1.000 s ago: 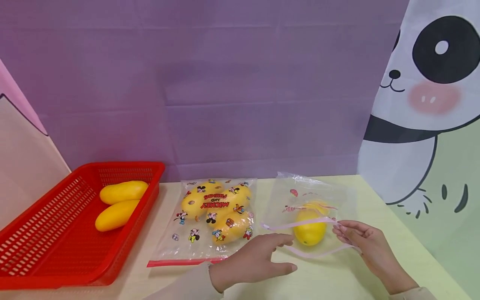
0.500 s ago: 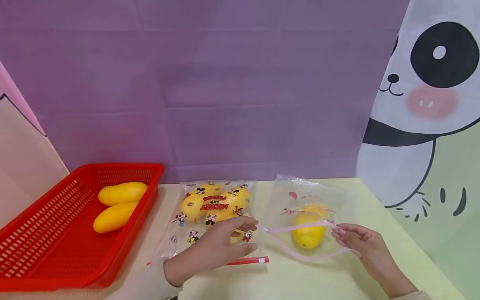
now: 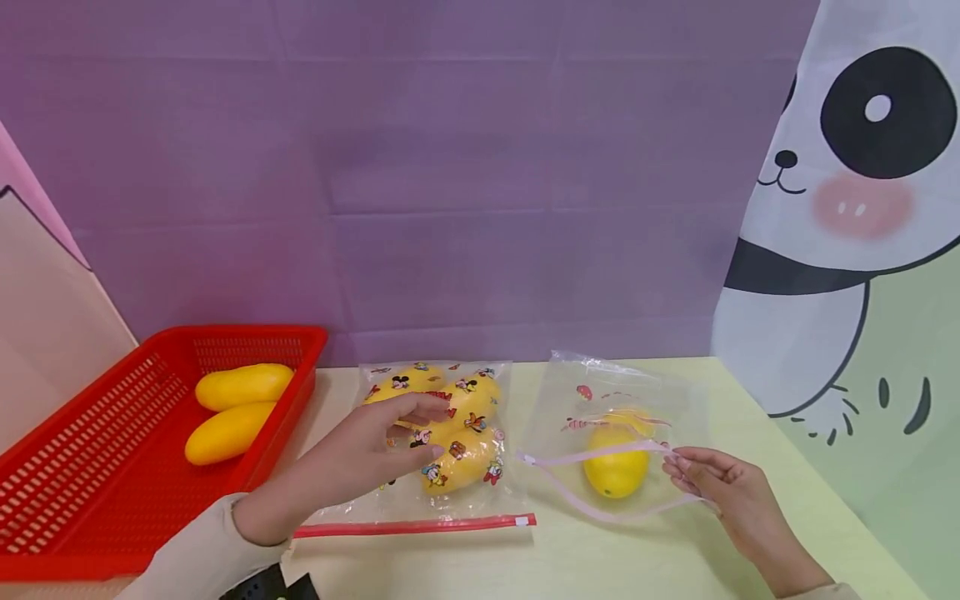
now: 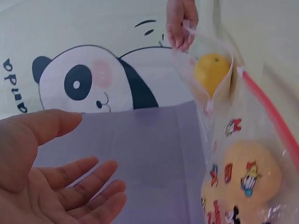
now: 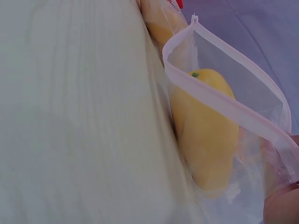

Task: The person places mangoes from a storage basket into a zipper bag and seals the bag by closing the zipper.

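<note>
Pink edging [image 3: 577,457] rims the clear bag [image 3: 551,421], which lies at right on the table [image 3: 630,558] with its mouth parted and a yellow fruit [image 3: 615,479] inside. The right hand [image 3: 731,492] pinches the mouth's right end between thumb and fingers. The left hand [image 3: 356,454] holds nothing, its thumb and fingers apart, by the printed bag [image 3: 420,527] of yellow fruits. Farther left, two long fruits [image 3: 228,433] lie in the red basket [image 3: 150,450].

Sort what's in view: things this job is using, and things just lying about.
Part of the job, likely: pink-edged bag, pinched by right hand; fruit inside it; basket; two fruits in it.

Just there, seemingly: red-edged bag, unheld; purple backdrop.
</note>
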Available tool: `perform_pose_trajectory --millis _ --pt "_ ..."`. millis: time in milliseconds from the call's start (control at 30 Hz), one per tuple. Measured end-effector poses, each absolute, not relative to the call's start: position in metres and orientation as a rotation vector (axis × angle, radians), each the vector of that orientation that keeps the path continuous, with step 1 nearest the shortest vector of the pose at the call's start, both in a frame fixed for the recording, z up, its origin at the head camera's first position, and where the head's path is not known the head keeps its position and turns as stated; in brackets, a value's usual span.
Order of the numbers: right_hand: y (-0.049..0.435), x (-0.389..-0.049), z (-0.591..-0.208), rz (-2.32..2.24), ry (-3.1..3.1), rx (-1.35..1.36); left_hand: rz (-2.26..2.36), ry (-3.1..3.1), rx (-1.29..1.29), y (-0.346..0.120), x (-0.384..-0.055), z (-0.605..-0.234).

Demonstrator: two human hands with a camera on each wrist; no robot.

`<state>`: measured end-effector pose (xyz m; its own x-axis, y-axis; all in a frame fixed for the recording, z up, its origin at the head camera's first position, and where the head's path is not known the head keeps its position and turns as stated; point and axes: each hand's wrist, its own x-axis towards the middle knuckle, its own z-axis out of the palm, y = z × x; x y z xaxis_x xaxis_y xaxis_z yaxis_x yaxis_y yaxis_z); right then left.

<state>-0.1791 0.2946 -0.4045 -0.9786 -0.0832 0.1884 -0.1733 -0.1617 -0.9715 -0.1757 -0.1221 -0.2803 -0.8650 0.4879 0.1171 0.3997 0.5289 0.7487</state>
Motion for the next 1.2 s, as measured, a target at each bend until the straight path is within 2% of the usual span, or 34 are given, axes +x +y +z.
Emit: perform_pose_trajectory --millis 633,1200 --pt "0.293 -0.178 -0.406 2.332 -1.950 0.333 1.062 2.938 0.590 -0.190 -0.192 -0.253" --pt "0.294 -0.180 -0.406 2.366 -1.948 0.330 1.010 2.991 0.367 -0.244 -0.213 -0.253"
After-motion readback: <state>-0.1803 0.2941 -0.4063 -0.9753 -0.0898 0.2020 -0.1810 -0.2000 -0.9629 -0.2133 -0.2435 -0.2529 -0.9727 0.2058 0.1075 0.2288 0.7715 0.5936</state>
